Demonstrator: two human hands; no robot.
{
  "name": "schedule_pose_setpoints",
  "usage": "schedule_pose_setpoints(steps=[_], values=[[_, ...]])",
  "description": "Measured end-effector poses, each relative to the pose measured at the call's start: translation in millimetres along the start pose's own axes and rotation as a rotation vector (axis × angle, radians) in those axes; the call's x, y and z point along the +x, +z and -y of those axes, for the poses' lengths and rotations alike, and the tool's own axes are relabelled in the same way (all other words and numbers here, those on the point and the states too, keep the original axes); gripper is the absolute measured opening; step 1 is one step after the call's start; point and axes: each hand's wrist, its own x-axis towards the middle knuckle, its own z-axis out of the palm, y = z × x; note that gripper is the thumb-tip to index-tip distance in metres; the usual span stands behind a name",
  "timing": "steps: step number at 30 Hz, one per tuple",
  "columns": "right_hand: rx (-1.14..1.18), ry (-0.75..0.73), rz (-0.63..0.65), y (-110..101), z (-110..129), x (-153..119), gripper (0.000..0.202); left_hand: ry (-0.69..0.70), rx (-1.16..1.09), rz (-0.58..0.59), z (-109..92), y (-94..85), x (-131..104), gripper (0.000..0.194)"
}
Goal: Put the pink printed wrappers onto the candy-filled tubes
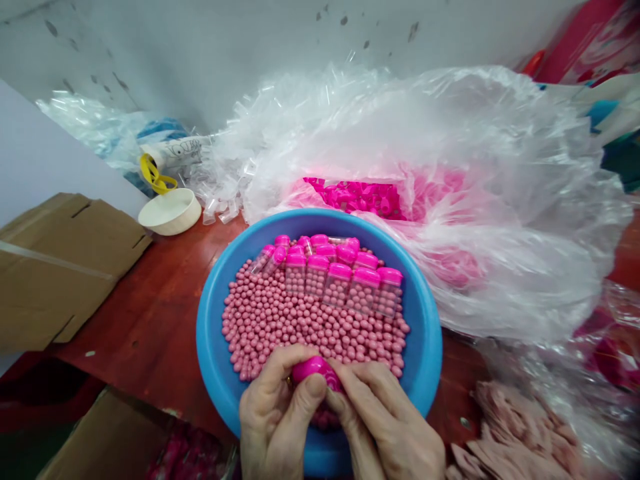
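1. Fingertips meet at the basin's six o'clock. The left hand (283, 423) pinches a glossy pink-topped piece (314, 368) between bent forefinger and thumb; the right hand (395, 423) grips its right side, fingertips drawn together. The two-sided hold probably steadies the piece while the fingers work on it. What lies beneath the pink top is mostly hidden by the fingers.

2. The blue basin (206, 327) sits below, and its bowl would likely catch anything dropped. Pink beads (295, 320) cover its middle; the hands block the view of those nearest the person.

3. Pink-capped clear containers (340, 280) lie bunched on the beads, from about eleven to two o'clock. Those in front show beads inside. Resting at the far side, they seem set there to leave the near beads within reach.

4. Beyond the rim, at twelve to one, loose pink pieces (363, 199) show through the opening of a large clear plastic bag (515, 253). Its crumpled film spreads to three o'clock, crowds the basin and could get in the way of reaching.

5. At eleven lie clear tubes (223, 203); at ten, a shallow white dish (171, 213) and a yellow loop (153, 175).

6. Folded cardboard (65, 267) takes up nine to ten on the red table (145, 320), limiting room there. Crumpled pinkish cloth (520, 427) lies at four.
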Motion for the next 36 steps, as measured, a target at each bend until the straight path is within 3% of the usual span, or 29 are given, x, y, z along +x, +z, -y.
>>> schedule_pose_setpoints(steps=[9,13,17,23,27,32,36], values=[[-0.136,0.084,-0.143,18.6,17.0,-1.8,0.017,-0.023,-0.041,0.071,1.9,-7.6,1.4,0.01],[-0.067,0.083,-0.207,19.3,20.3,4.5,0.016,-0.021,-0.045,0.091,-0.3,-8.5,1.6,0.009],[-0.009,0.089,-0.211,20.3,20.5,6.3,0.018,0.052,-0.002,0.17,-1.7,-9.6,1.5,0.007],[-0.022,0.096,-0.209,22.2,19.1,3.6,0.019,0.066,0.036,0.143,-5.1,-4.9,0.7,0.006],[0.054,0.128,-0.138,14.5,20.0,5.9,0.019,0.065,0.055,0.146,-5.7,-6.0,0.5,0.007],[0.127,0.175,-0.129,2.3,20.2,12.0,0.02,-0.026,-0.04,0.159,-4.4,-8.7,3.1,0.008],[0.187,0.205,-0.192,-3.6,14.9,13.9,0.032,-0.153,-0.238,0.143,-7.1,-1.4,3.9,0.032]])
